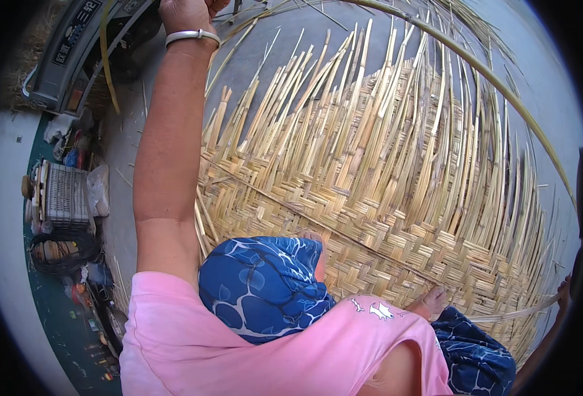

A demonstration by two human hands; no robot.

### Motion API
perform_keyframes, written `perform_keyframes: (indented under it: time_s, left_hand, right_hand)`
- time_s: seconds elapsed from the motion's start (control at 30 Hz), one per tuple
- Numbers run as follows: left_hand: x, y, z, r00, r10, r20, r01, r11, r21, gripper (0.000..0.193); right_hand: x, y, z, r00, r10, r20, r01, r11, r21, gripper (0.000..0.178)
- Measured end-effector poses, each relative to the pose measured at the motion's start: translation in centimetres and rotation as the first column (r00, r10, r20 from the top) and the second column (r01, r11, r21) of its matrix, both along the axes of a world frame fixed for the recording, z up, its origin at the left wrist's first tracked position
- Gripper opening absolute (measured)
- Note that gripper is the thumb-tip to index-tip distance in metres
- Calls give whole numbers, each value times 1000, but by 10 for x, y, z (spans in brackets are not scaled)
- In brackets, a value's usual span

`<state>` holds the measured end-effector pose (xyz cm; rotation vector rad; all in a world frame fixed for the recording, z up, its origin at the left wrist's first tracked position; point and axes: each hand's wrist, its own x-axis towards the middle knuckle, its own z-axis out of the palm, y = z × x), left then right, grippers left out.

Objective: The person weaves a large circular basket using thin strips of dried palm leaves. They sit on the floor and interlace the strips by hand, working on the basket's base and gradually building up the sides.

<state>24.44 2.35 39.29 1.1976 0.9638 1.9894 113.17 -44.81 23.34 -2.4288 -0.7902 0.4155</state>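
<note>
My left arm stretches up to the top edge, where my left hand (189, 14), with a pale bangle (193, 37) at the wrist, is partly cut off. Its fingers are curled closed; whatever is in them is out of sight. At the dark right rim, my right hand (564, 290) is only partly visible, closed on the end of a pale flat reed strip (516, 315). That strip runs low over the woven reed mat (370, 244). Loose, unwoven reed ends (344, 138) fan out from the mat's far side. My bare feet (430, 303) rest on the weave.
A long greenish cane (496, 79) arcs over the mat from the top edge to the right rim. Far left stands a grey vehicle (67, 59), with a yellowish strip (108, 66) hanging by it. Below are a wire crate (65, 191), a dark coil (64, 252) and clutter along the wall.
</note>
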Motion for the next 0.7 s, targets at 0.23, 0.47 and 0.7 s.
perform_keyframes:
  time_s: [0.23, 0.47, 0.7]
  left_hand:
    - [-158, 83, -36, 948, 313, 65, -287, 922, -260, 21]
    - [-232, 101, -108, 289, 504, -814, -951, 247, -185, 52]
    - [176, -39, -200, 85, -757, -648, 449, 610, -653, 51]
  right_hand:
    - [17, -13, -56, 932, 361, 26, -358, 931, -75, 14]
    - [-211, 139, 8, 653, 648, 392, -403, 735, -545, 12]
    - [-361, 191, -33, 172, 904, 391, -695, 392, -602, 11]
